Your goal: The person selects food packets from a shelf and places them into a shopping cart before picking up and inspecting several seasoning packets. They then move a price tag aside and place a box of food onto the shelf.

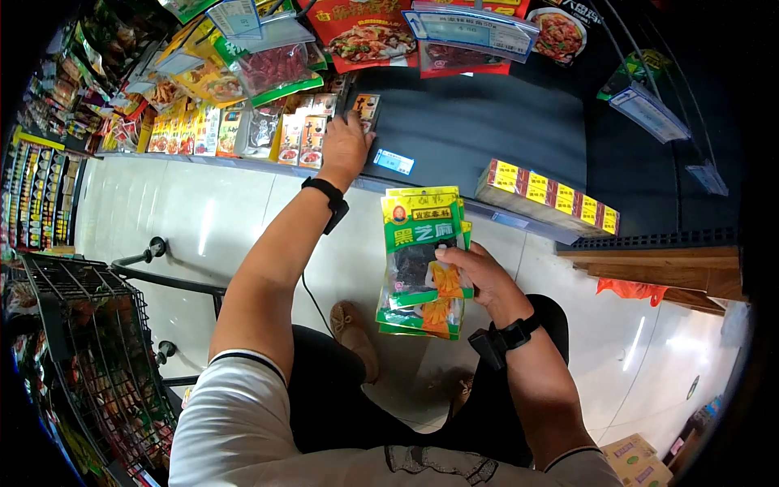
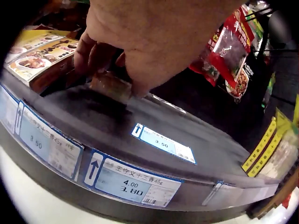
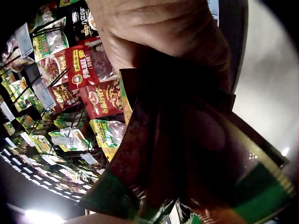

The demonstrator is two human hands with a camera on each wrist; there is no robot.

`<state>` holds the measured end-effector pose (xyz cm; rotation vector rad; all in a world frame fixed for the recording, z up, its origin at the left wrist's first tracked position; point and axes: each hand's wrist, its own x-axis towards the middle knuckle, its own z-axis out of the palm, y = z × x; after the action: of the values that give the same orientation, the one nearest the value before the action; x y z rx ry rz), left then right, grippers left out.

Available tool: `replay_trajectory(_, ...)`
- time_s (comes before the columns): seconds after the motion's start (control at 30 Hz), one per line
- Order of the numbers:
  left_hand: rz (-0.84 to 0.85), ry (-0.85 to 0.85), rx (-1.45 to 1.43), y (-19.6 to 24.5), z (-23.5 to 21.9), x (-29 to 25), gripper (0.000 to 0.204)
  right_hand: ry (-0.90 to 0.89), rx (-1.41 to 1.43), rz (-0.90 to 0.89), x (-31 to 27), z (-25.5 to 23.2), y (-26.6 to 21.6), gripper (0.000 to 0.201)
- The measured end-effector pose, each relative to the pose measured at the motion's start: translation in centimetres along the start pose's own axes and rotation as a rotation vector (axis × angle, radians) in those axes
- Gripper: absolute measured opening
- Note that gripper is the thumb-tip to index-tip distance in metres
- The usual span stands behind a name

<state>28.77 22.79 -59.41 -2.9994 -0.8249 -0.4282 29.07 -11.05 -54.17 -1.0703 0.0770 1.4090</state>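
Near the front edge of a dark shelf [image 1: 495, 114], a person's left hand [image 1: 345, 150] grips a small box [image 1: 368, 104]; the right hand [image 1: 487, 280] holds sesame packets [image 1: 412, 268].

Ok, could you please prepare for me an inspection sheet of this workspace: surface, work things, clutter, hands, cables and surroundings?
Surface: dark shelf, with small boxes at left and a row of yellow-and-red boxes at right.
Work things: at least two overlapping green-and-yellow packets, held above the floor.
Clutter: one price tag lying on the shelf.
Left hand: at the small boxes; whether it grips one is unclear.
Right hand: grips the packets.
Cables: thin dark cord beside the left forearm.
Surroundings: hanging bags above, wire cart at left.
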Motion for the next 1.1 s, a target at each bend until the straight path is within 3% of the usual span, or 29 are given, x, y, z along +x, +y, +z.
replay_trajectory(0.17, 0.043, 0.002, 0.124, 0.0, 0.3, -0.3, 0.053, -0.011, -0.008, -0.011, 0.0, -0.5, 0.1, 0.03)
replay_trajectory(0.27, -0.016, -0.108, 0.088, -0.2, 0.5, -0.3, 0.051, 0.0, 0.005, -0.02, -0.1, -0.6, 0.3, 0.029)
replay_trajectory(0.77, -0.063, -0.212, -0.028, 0.0, -1.4, -1.4, 0.058, -0.033, 0.008, -0.014, -0.2, -0.5, 0.2, 0.031)
replay_trajectory(0.9, -0.052, -0.181, -0.148, 0.1, -4.3, -1.3, 0.048, -0.028, 0.011, -0.008, -0.2, -0.3, 0.0, 0.031)
replay_trajectory(1.0, 0.048, 0.039, -0.161, -3.0, -3.1, -0.5, 0.045, -0.039, -0.011, -0.006, -0.2, -0.4, -0.2, 0.032)
replay_trajectory(1.03, -0.07, -0.047, -0.184, -3.1, -4.7, -0.2, 0.042, -0.043, -0.025, -0.006, -0.2, -0.5, -0.2, 0.032)
replay_trajectory(1.1, -0.074, 0.064, -0.204, -6.2, -4.0, 0.0, 0.041, -0.018, -0.026, -0.006, -0.2, -0.2, -0.3, 0.032)
